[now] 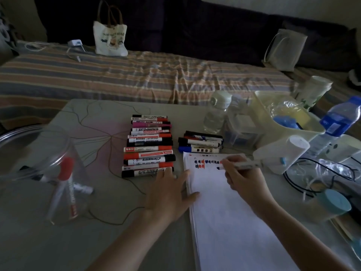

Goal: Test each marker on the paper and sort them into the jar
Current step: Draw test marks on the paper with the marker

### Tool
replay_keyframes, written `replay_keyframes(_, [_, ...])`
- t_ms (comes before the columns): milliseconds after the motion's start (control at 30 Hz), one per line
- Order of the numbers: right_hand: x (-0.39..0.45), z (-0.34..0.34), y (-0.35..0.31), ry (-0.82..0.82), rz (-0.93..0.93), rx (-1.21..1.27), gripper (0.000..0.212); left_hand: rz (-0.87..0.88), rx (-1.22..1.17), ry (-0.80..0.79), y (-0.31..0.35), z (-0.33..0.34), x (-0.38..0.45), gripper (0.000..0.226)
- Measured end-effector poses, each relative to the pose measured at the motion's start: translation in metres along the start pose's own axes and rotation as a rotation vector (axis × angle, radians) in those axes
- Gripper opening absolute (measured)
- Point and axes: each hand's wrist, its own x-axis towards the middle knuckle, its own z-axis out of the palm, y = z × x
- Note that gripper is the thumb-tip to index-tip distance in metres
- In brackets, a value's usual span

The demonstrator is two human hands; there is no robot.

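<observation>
Dim light falls on a pale desk (58,241) with a thin branching line pattern, set in front of a bed (136,75) with a striped cover. On the bed stand a tote bag (110,39) and a grey bag (284,49).

White paper (234,222) lies on the desk at the right, with 2 short rows of red and blue test marks near its top edge. The right hand (241,179) pinches a blue-tipped marker (242,165) between thumb and fingers, its tip touching the paper just below the marks. The left hand (170,192) lies flat with fingers spread, partly on the desk and partly on the paper's left edge, its fingertips touching the nearest marker of a long row of markers (149,146). A smaller pile of markers (201,143) lies just above the paper.

At the left a clear jar (39,159), blurred, holds a red-capped marker (67,184) and at least 1 other. Right of the paper are a clear bottle (216,112), a cream tray (283,114), a blue-labelled bottle (338,122) and black cables (316,173).
</observation>
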Motion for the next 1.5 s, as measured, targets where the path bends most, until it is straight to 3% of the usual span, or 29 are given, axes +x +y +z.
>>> replay_keyframes(167, [0.05,0.02,0.019,0.018,-0.028,-0.151,0.013,0.039,0.009,0.086,-0.012,0.011,0.007,0.078])
replay_keyframes(467, [0.055,0.027,0.059,0.245,-0.032,-0.193,0.025,0.053,0.018,0.091,-0.014,0.007,0.006,0.079])
replay_keyframes(867, [0.052,0.03,0.063,0.125,-0.123,-0.187,0.006,0.047,0.04,0.019,-0.012,0.003,0.007,0.077])
replay_keyframes(1100, [0.058,0.026,0.072,0.151,-0.128,-0.243,0.017,0.033,0.032,0.033,-0.011,0.005,0.008,0.075])
replay_keyframes(1267, [0.057,0.031,0.073,0.173,-0.189,-0.255,0.014,0.032,0.021,0.05,-0.013,0.007,0.009,0.075])
replay_keyframes(1500, [0.057,0.028,0.072,0.144,-0.136,-0.216,0.012,0.035,0.018,0.041,-0.011,0.004,0.008,0.075])
